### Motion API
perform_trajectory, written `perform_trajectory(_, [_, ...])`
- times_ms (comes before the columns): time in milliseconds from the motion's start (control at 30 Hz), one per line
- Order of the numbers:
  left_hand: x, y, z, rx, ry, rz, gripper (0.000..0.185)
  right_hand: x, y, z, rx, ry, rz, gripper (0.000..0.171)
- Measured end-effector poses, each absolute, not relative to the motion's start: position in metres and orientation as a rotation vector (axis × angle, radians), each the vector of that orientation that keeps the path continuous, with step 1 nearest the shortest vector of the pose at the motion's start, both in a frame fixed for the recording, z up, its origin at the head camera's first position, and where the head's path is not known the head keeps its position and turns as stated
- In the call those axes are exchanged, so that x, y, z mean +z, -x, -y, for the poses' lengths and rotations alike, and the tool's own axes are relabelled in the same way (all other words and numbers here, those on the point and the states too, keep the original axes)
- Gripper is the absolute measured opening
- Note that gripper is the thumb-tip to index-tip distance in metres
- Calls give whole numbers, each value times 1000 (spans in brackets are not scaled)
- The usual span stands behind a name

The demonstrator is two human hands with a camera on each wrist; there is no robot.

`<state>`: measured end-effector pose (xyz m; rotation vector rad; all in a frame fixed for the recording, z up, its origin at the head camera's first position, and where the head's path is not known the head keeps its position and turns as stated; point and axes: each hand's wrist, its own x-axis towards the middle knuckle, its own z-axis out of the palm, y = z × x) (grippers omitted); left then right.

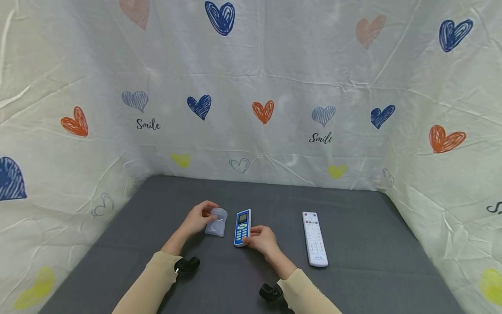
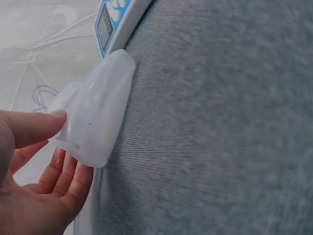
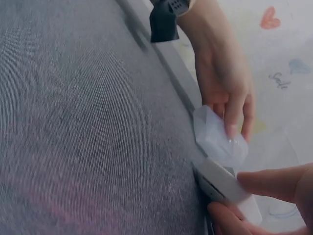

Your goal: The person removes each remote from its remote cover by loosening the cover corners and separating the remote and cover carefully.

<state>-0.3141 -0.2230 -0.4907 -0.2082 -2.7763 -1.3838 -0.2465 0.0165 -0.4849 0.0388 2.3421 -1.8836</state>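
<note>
My left hand (image 1: 201, 217) pinches a translucent, pale plastic sleeve (image 1: 217, 222) between thumb and fingers; in the left wrist view the soft sleeve (image 2: 100, 115) bulges slightly above the dark cloth. Just right of it is a blue-faced remote control (image 1: 242, 227) with a small screen and white edges, its screen end pointing away from me. My right hand (image 1: 264, 240) grips this remote by its lower right side, thumb on the front. In the right wrist view, the remote's white edge (image 3: 222, 181) shows between thumb and fingers, close beside the sleeve.
A longer white remote control (image 1: 315, 239) lies on the dark grey tabletop (image 1: 364, 248), right of my right hand. White cloth (image 1: 290, 131) printed with hearts hangs behind the table and along both sides. Each wrist wears a black camera (image 1: 270, 292).
</note>
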Motion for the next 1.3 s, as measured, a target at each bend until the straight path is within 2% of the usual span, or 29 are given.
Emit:
perform_trajectory(167, [-494,315,223,-1433,132,2731,33,-484,249,-17,-1742,-36,-2467,36])
perform_trajectory(367, [-495,314,223,-1404,30,2700,30,-484,251,-18,-1597,26,-2589,34])
perform_trajectory(667, [-494,312,221,-1352,-69,2706,25,-485,253,-17,-1528,20,-2575,54])
perform_trajectory(1300, [-491,308,220,-1391,-109,2700,25,-490,254,-10,-1526,55,-2566,53])
